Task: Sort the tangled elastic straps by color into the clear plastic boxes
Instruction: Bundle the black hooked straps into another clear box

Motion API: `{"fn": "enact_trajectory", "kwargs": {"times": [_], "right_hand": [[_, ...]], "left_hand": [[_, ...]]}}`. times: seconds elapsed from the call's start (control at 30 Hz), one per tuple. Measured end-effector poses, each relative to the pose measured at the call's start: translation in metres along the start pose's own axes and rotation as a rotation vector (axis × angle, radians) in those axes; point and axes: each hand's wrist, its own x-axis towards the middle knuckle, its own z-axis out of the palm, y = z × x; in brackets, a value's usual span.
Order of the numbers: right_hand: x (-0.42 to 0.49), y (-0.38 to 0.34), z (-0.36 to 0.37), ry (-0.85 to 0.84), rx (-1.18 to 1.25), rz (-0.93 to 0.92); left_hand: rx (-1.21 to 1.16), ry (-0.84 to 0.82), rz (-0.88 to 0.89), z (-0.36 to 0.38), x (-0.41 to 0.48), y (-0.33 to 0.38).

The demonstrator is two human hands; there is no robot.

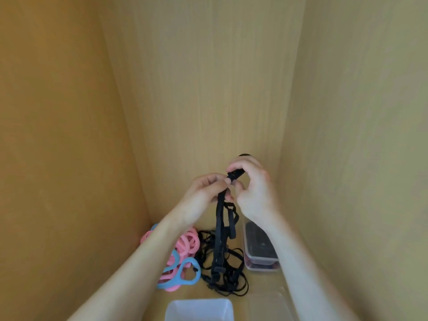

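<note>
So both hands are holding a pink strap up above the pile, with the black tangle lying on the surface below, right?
Not quite: the head view shows the left hand and right hand holding up a black strap, not a pink one. The pink and blue straps lie on the surface at left. The rest holds: the black tangle lies below.

A loop pile (178,256) lies lower left of centre, a strap tangle (222,269) just right of it, stacked boxes (260,251) further right, two trays (200,309) along the bottom edge.
</note>
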Motion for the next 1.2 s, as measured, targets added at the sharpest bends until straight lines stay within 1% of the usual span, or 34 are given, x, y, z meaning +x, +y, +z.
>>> {"fn": "enact_trajectory", "kwargs": {"times": [0.1,0.17,0.2,0.3,0.33,0.37,0.4,0.43,0.47,0.5,0.53,0.57,0.63,0.7,0.77,0.87,0.93,1.03,1.1,1.2], "right_hand": [[-0.006,0.001,0.005,-0.009,0.036,-0.029],[-0.010,0.002,0.004,0.001,0.079,-0.023],[-0.013,0.003,0.002,0.047,0.097,-0.024],[-0.029,0.014,0.001,0.327,0.145,0.005],[-0.035,0.020,0.001,0.355,0.172,0.056],[-0.039,0.023,0.003,0.287,0.222,0.128],[-0.041,0.023,0.005,0.127,0.291,0.213],[-0.042,0.022,0.009,-0.071,0.339,0.288],[-0.041,0.021,0.016,-0.236,0.351,0.326],[-0.040,0.021,0.025,-0.333,0.339,0.342],[-0.039,0.023,0.034,-0.355,0.323,0.343],[-0.038,0.024,0.043,-0.330,0.334,0.352],[-0.035,0.024,0.051,-0.254,0.440,0.396],[-0.035,0.026,0.047,-0.229,0.567,0.435],[-0.036,0.025,0.037,-0.243,0.635,0.437],[-0.038,0.025,0.026,-0.253,0.654,0.432],[-0.038,0.026,0.022,-0.254,0.764,0.441],[-0.036,0.028,0.016,-0.274,0.944,0.461],[-0.035,0.031,0.012,-0.328,0.962,0.443],[-0.033,0.036,0.010,-0.393,0.903,0.458]], "left_hand": [[0.047,-0.005,-0.038,0.002,0.007,0.006],[0.006,0.023,-0.050,0.001,0.009,0.005],[-0.038,0.035,-0.056,0.000,0.010,0.005],[-0.126,0.064,-0.057,-0.007,0.013,0.009],[-0.141,0.062,-0.049,-0.008,0.015,0.011],[-0.152,0.057,-0.040,-0.010,0.017,0.014],[-0.158,0.050,-0.030,-0.011,0.019,0.016],[-0.161,0.043,-0.019,-0.010,0.021,0.019],[-0.157,0.036,-0.010,-0.009,0.022,0.023],[-0.151,0.034,-0.001,-0.006,0.024,0.026],[-0.148,0.038,0.007,-0.003,0.026,0.029],[-0.153,0.048,0.019,0.000,0.028,0.032],[-0.176,0.074,0.061,0.001,0.032,0.040],[-0.192,0.110,0.095,-0.004,0.035,0.048],[-0.190,0.171,0.120,-0.011,0.039,0.055],[-0.182,0.267,0.141,-0.023,0.045,0.065],[-0.194,0.313,0.152,-0.032,0.049,0.071],[-0.192,0.340,0.156,-0.044,0.048,0.076],[-0.197,0.351,0.167,-0.049,0.047,0.076],[-0.196,0.376,0.179,-0.057,0.044,0.076]]}}
